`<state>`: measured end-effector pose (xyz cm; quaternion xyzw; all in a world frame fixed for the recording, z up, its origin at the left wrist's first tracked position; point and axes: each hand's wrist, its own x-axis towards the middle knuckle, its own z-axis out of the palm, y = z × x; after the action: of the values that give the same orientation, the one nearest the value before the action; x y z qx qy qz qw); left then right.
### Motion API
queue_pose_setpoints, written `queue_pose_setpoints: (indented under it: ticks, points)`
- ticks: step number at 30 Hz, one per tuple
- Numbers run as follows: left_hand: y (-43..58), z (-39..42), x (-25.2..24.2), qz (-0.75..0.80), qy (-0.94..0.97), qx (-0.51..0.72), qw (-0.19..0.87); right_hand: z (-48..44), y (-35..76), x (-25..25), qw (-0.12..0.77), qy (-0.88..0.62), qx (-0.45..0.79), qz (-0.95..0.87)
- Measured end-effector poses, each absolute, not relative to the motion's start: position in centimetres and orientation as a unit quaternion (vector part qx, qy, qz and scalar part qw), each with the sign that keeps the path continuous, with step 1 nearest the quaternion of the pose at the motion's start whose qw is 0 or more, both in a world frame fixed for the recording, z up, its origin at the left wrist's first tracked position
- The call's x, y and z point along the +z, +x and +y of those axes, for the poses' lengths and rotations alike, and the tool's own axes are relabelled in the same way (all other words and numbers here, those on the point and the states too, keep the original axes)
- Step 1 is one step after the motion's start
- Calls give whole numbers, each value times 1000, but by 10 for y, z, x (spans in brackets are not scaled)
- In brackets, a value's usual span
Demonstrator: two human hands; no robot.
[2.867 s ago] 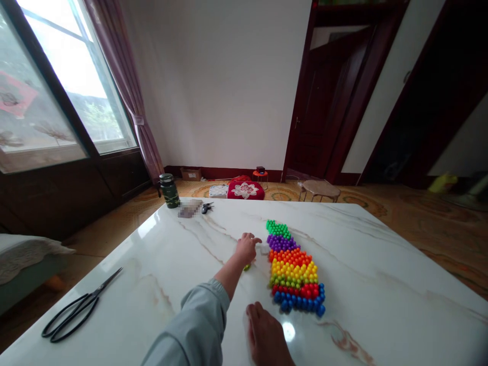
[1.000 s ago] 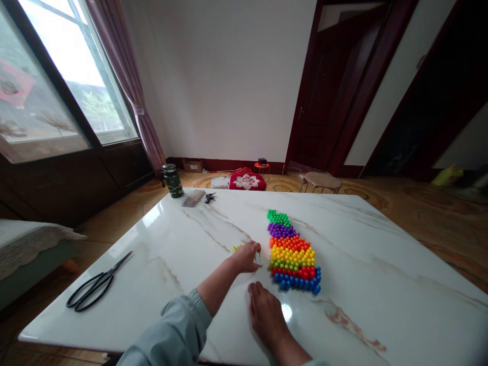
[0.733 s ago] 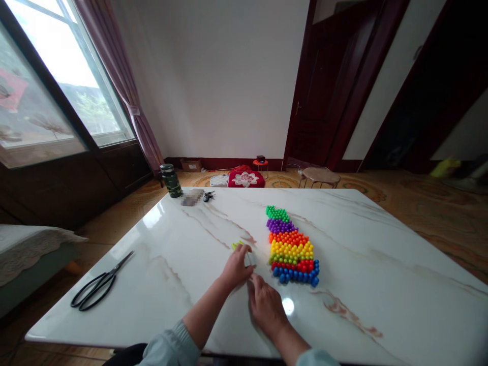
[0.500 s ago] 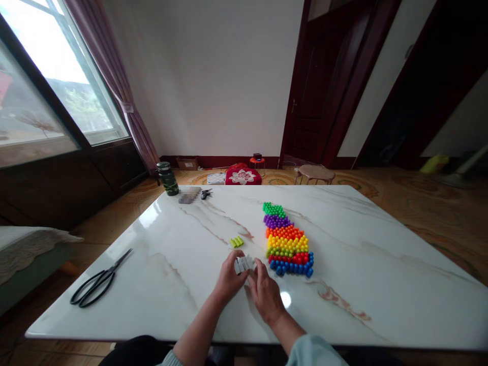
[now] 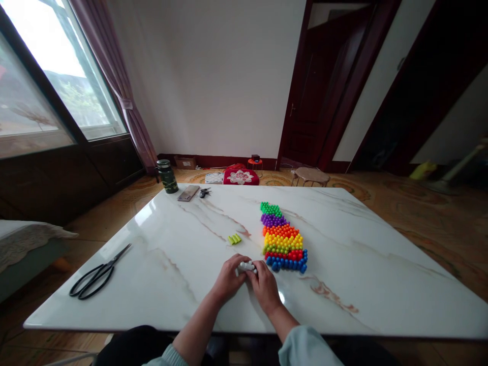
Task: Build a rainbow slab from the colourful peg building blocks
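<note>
The white piece (image 5: 247, 266) is held above the near part of the marble tabletop (image 5: 381, 290), between the left hand (image 5: 227, 278) at one end and the right hand (image 5: 265, 288) at the other; neither hand is the nearer. Its long axis runs roughly from side to side, from one grip to the other. Each grip is narrow, thumb and fingers pinched on the piece; its lower part is hidden by the fingers. The bead strip (image 5: 282, 238) lies beyond and to the right, nearer the right hand, its long axis running away from the person and leaning left at the far end; its bands, from near to far, are blue, red, olive, yellow, orange, purple and green. The lime pieces (image 5: 235, 239) lie side by side just beyond the left hand, apart from the strip. Scissors (image 5: 99, 272) rest at far left, points away. Containers: a lidded bottle (image 5: 167, 177) stands upright at the far left corner, beside a phone (image 5: 188, 193) and keys (image 5: 205, 192); its contents cannot be seen.
</note>
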<state>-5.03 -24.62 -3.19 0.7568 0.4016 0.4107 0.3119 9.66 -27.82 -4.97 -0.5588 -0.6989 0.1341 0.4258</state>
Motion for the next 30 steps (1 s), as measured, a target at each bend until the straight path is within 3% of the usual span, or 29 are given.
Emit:
queue_pose_setpoints:
  ticks: [10,19,25,30]
  points:
    - [-55,-245,-35,405,741,410,344,-271,101,-62,476,-578,117,-652]
    - [-55,-235,-46,442,726,432,302,-283,103,-53,484,-525,109,-692]
    - [-55,-234,-50,449,728,430,290,-315,160,-41,504,-605,63,-613]
    - [-54,-233,-53,466,715,425,303,-325,199,-43,470,-627,24,-620]
